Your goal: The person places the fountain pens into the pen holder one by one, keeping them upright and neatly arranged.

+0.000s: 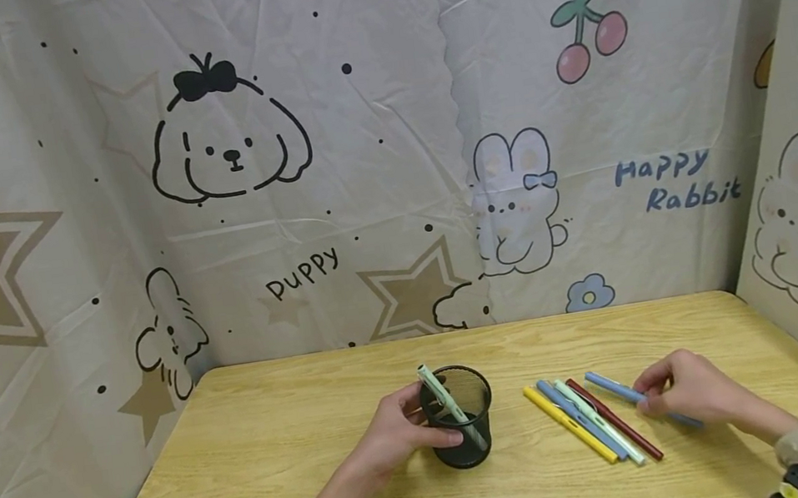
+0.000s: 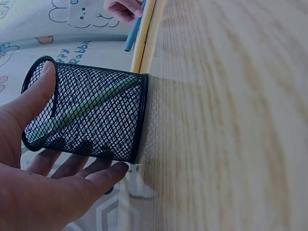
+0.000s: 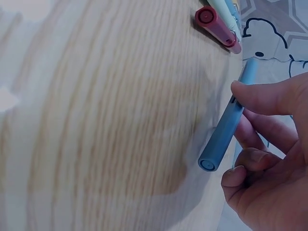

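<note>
My left hand (image 1: 393, 433) holds a black mesh pen cup (image 1: 466, 455) upright on the table, thumb on the near side and fingers around the other. Inside the cup a light green pen (image 1: 441, 393) leans, its upper end above the rim; the left wrist view shows this pen (image 2: 91, 105) through the mesh. Over at the right, my right hand (image 1: 697, 388) pinches a blue pen (image 1: 611, 386) between thumb and fingers. In the right wrist view that blue pen (image 3: 225, 129) is tilted close over the tabletop.
Between the hands, a yellow pen (image 1: 567, 422), another blue pen (image 1: 580, 418), a light green pen (image 1: 598, 421) and a dark red pen (image 1: 615, 420) lie side by side on the wooden table (image 1: 300, 413). A printed cloth (image 1: 387, 158) hangs behind the table.
</note>
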### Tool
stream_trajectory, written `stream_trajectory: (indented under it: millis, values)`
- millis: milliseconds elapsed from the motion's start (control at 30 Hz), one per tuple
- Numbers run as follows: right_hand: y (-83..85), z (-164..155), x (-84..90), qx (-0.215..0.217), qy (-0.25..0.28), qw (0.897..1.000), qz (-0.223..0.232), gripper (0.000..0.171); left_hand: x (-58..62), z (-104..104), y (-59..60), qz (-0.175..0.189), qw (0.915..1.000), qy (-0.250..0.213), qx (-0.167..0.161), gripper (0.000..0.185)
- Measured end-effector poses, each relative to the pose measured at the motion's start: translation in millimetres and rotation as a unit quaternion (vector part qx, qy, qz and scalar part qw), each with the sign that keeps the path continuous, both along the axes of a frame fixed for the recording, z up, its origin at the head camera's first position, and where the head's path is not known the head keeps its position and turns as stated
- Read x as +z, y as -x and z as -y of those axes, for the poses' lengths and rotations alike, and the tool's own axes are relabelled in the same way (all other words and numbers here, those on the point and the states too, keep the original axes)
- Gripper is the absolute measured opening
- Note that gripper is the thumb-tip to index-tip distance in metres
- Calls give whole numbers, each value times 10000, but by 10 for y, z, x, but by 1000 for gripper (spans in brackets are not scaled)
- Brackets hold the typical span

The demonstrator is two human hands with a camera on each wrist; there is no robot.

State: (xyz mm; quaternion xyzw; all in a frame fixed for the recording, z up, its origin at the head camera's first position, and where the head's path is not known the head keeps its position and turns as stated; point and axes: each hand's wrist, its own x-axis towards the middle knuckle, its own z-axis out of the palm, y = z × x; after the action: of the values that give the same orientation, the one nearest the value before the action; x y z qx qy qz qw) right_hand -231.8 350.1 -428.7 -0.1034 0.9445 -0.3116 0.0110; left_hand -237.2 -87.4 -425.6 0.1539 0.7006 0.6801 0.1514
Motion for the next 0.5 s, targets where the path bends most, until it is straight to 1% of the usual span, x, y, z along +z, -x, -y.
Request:
stream_trajectory:
  millis: [133,500]
  values:
    - [-13,13,2,-80,40,10000,-16,16,-4,2,-1,11,10000,1,2,77]
    - [-62,70,33,-285,367,9989,13,20,-3,0,10,25,10000,20,-1,77]
